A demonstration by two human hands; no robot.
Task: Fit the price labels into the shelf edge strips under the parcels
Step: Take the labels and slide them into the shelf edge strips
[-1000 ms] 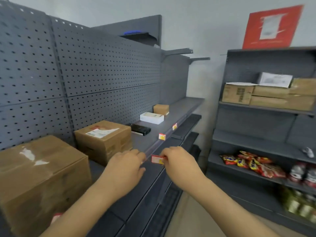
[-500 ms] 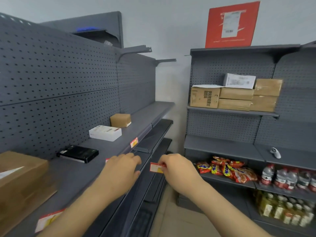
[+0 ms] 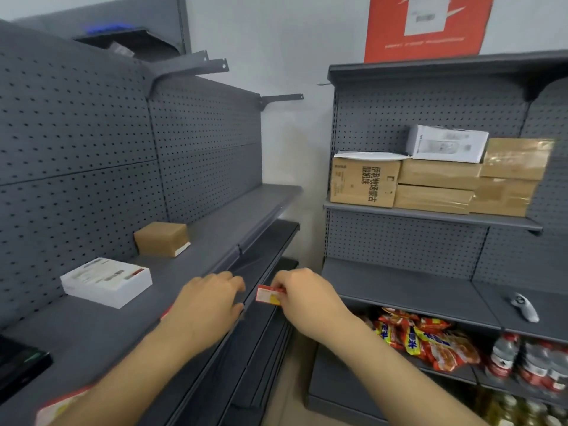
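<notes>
- Your right hand (image 3: 302, 299) pinches a small red, white and yellow price label (image 3: 268, 296) between thumb and curled fingers, holding it in the air just off the front edge of the grey shelf (image 3: 196, 250), level with the edge strip (image 3: 246, 265).
- Your left hand (image 3: 206, 305) rests on that front edge right beside the label, fingers bent and close together over the lip; you cannot tell from here whether they grip the strip or only lie on it.
- On the shelf behind your left hand sit a small brown parcel (image 3: 161, 239) near the pegboard back (image 3: 92, 133) and, closer to you, a flat white box (image 3: 106, 281); they stand apart from each other.
- A dark flat box (image 3: 18, 367) lies at the left border, partly cut off.
- Another red and yellow label (image 3: 58, 405) shows at the bottom left, along the shelf's front edge by your left forearm.
- Across the corner, a second shelving unit (image 3: 430, 213) carries stacked cardboard cartons (image 3: 436, 186) with a white carton (image 3: 447, 142) on top.
- Lower down, red snack packets (image 3: 424, 339) lie beside water bottles (image 3: 528, 361).
- A red poster (image 3: 430, 24) hangs on the wall above.
</notes>
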